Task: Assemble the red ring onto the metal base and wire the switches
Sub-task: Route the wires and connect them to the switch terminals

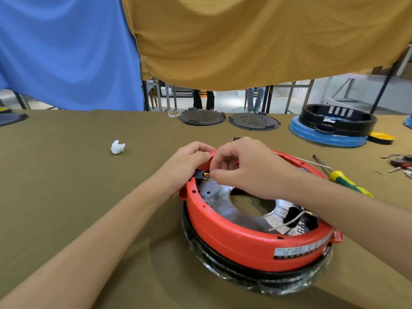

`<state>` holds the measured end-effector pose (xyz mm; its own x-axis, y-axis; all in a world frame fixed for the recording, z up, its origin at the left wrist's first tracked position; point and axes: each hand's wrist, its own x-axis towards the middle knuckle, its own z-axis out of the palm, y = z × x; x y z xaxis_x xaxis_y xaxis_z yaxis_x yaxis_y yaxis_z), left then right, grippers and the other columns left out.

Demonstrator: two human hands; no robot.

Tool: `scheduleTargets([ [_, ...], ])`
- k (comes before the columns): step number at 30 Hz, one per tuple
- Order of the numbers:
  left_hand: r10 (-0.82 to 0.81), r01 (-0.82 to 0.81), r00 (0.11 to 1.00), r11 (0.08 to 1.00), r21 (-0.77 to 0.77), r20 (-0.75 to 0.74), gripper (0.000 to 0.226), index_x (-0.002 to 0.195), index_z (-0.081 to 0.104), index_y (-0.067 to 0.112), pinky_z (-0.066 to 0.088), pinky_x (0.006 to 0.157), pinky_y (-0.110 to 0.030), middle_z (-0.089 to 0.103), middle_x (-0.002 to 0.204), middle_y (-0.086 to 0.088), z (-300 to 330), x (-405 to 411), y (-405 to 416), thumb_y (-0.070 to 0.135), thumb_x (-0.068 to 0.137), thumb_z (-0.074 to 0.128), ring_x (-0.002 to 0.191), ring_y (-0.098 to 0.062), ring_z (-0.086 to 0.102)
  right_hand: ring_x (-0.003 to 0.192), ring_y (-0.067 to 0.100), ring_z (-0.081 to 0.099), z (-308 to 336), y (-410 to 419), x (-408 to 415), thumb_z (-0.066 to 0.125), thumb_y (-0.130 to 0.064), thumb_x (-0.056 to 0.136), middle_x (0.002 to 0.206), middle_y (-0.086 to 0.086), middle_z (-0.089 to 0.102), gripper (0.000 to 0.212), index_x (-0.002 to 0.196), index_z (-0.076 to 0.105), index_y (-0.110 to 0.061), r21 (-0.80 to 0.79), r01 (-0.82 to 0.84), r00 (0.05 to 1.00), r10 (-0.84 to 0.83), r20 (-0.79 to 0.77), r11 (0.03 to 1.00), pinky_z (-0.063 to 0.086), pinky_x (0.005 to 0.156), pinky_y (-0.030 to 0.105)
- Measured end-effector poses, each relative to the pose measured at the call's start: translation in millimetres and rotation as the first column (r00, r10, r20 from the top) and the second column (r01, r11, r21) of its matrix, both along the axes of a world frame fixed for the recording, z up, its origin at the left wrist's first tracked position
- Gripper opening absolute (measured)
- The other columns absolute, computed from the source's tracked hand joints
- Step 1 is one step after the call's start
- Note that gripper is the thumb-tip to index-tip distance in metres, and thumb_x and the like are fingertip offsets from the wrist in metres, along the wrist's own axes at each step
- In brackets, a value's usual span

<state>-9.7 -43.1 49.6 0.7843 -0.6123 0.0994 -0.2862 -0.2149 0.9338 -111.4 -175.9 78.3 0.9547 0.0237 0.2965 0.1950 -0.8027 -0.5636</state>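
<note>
On an olive-covered bench (66,197), a red ring (234,239) sits over a shiny metal base (225,204), the stack resting on a black, plastic-wrapped rim near the front right. At the ring's far-left wall, the left hand (189,159) curls its fingers over the red edge, gripping it just above a small black switch (199,175) with brass terminals. Beside it, the right hand (245,168) has thumb and forefinger pinched together at those terminals; whether a wire sits between them cannot be told. Inside the ring on the near right, a white wire (287,223) trails from a black fitting.

Just right of the ring lies a yellow-and-green screwdriver (343,179). Along the bench's far edge are two dark round plates (201,117), then a black ring on a blue base (334,123). A crumpled white scrap (117,147) lies well to the left. Blue and mustard cloths (245,41) hang behind.
</note>
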Motion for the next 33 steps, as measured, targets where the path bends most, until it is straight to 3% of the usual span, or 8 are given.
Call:
scheduleTargets([
  [4, -0.001, 0.001, 1.000, 1.000, -0.010, 0.001, 0.020, 0.111, 0.067, 0.009, 0.044, 0.068, -0.026, 0.063, 0.086, -0.009, 0.2, -0.8, -0.3, 0.011, 0.099, 0.051, 0.078, -0.019, 0.053, 0.052, -0.002, 0.051, 0.3, -0.7, -0.8, 0.070, -0.013, 0.083, 0.055, -0.017, 0.058, 0.017, 0.071, 0.072, -0.024, 0.008, -0.001, 1.000, 0.001, -0.013, 1.000, 0.041, 0.052, 0.012],
  [9, -0.011, 0.011, 1.000, 1.000, -0.005, 0.006, 0.021, 0.112, 0.065, 0.010, 0.040, 0.077, -0.037, 0.064, 0.104, -0.034, 1.7, -3.1, 0.5, 0.010, 0.100, 0.048, 0.084, -0.025, 0.052, 0.050, -0.001, 0.049, 0.8, -2.1, -2.1, 0.070, -0.014, 0.082, 0.052, -0.017, 0.056, 0.017, 0.070, 0.072, -0.025, 0.038, 0.002, 0.999, 0.000, -0.032, 0.999, 0.040, 0.051, 0.015],
  [15, -0.013, 0.012, 1.000, 1.000, 0.010, 0.026, 0.022, 0.113, 0.065, 0.010, 0.049, 0.093, -0.052, 0.066, 0.116, -0.028, 1.5, -2.7, 0.4, 0.011, 0.100, 0.048, 0.088, -0.024, 0.057, 0.051, -0.002, 0.052, -1.4, 0.5, -2.7, 0.070, -0.014, 0.084, 0.052, -0.019, 0.058, 0.014, 0.073, 0.074, -0.020, 0.013, -0.001, 0.999, 0.002, -0.043, 1.000, 0.040, 0.052, 0.012],
  [18, -0.014, 0.014, 1.000, 1.000, 0.014, 0.022, 0.023, 0.114, 0.065, 0.010, 0.048, 0.097, -0.049, 0.069, 0.114, -0.024, 0.8, -1.8, 0.5, 0.012, 0.101, 0.047, 0.093, -0.026, 0.062, 0.053, -0.003, 0.054, -2.1, 0.9, -3.1, 0.071, -0.015, 0.085, 0.054, -0.017, 0.060, 0.013, 0.074, 0.075, -0.021, -0.001, 0.004, 0.999, -0.004, -0.038, 1.000, 0.041, 0.053, 0.012],
  [22, -0.019, 0.019, 0.999, 1.000, 0.020, 0.036, 0.022, 0.113, 0.066, 0.012, 0.050, 0.094, -0.046, 0.070, 0.112, -0.022, 0.5, -1.0, 0.6, 0.012, 0.100, 0.048, 0.092, -0.024, 0.063, 0.056, -0.002, 0.056, -3.3, 3.5, -2.4, 0.071, -0.016, 0.084, 0.062, -0.011, 0.066, 0.013, 0.074, 0.075, -0.022, -0.057, 0.018, 0.999, -0.020, -0.030, 0.998, 0.043, 0.055, 0.013],
  [26, -0.018, 0.018, 1.000, 1.000, 0.011, 0.023, 0.021, 0.111, 0.066, 0.010, 0.044, 0.077, -0.035, 0.067, 0.100, -0.028, 0.1, -1.3, -0.3, 0.012, 0.099, 0.049, 0.082, -0.022, 0.054, 0.059, -0.002, 0.058, -2.7, 6.0, -1.6, 0.070, -0.015, 0.085, 0.065, -0.010, 0.068, 0.012, 0.076, 0.076, -0.021, -0.093, 0.019, 1.000, -0.020, -0.016, 0.996, 0.045, 0.058, 0.012],
  [29, 0.000, 0.000, 1.000, 1.000, -0.003, 0.020, 0.021, 0.110, 0.066, 0.009, 0.041, 0.068, -0.029, 0.061, 0.088, -0.012, -0.5, -0.8, -1.6, 0.009, 0.098, 0.049, 0.077, -0.018, 0.050, 0.061, 0.000, 0.058, -0.9, 9.1, -0.4, 0.069, -0.014, 0.085, 0.067, -0.008, 0.068, 0.011, 0.078, 0.076, -0.019, -0.149, 0.003, 1.000, -0.004, -0.007, 0.989, 0.044, 0.060, 0.012],
  [33, -0.001, 0.001, 1.000, 1.000, -0.006, 0.018, 0.022, 0.111, 0.066, 0.008, 0.041, 0.068, -0.030, 0.061, 0.087, -0.012, -0.4, -0.2, -2.3, 0.008, 0.098, 0.048, 0.075, -0.020, 0.049, 0.069, 0.003, 0.062, -1.7, 8.2, -1.7, 0.070, -0.016, 0.087, 0.073, -0.009, 0.071, 0.010, 0.081, 0.077, -0.019, -0.156, 0.003, 1.000, -0.002, 0.004, 0.988, 0.047, 0.067, 0.014],
])
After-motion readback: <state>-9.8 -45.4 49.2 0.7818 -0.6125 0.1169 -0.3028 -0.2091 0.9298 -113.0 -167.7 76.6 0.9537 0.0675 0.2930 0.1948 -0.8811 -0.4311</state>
